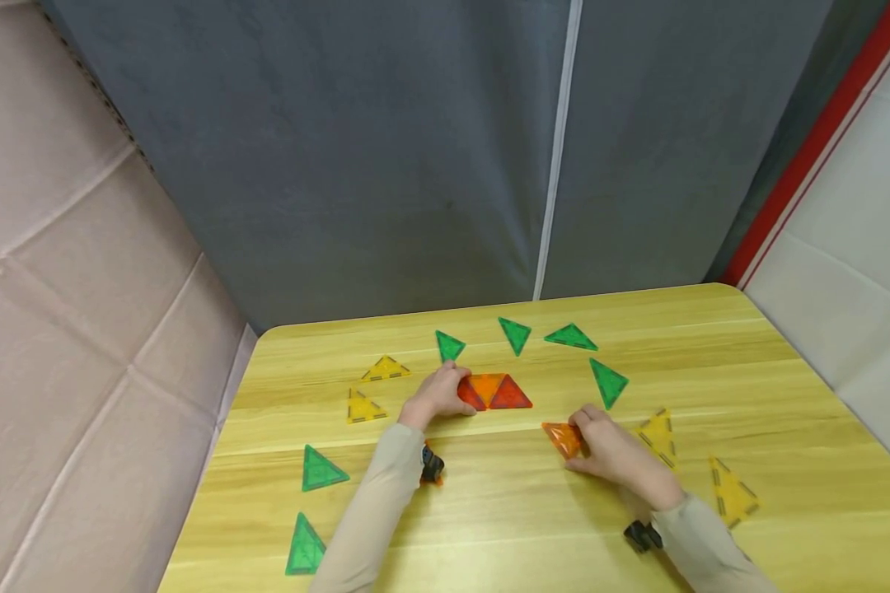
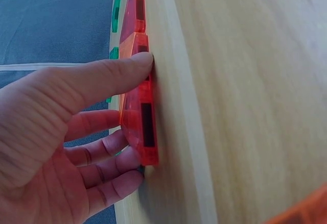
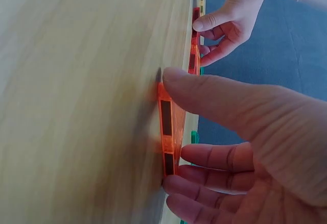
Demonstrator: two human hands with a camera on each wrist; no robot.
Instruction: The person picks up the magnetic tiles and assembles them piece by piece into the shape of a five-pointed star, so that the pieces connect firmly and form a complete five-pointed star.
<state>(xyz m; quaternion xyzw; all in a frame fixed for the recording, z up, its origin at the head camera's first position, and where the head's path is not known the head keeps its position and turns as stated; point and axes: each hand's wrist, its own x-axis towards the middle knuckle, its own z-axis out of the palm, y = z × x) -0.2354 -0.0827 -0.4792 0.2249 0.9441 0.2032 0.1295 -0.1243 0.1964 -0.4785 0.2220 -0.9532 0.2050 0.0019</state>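
2 bare hands handle translucent triangular tiles on a wood-grain desk. The left hand has its grip partly closed, thumb and fingertips pinching the left red tile of a 3-piece row near the desk's middle; an orange tile sits between it and the right red tile, edges touching. To the row's right and nearer the person, the right hand holds a separate orange triangle in a partly closed grip, thumb on 1 side and fingers on the other. Behind and to the right, 4 green tiles form an arc; 2 yellow tiles lie left of the left hand, and 2 yellow triangles right of the right hand. 2 green triangles lie at the desk's left side.
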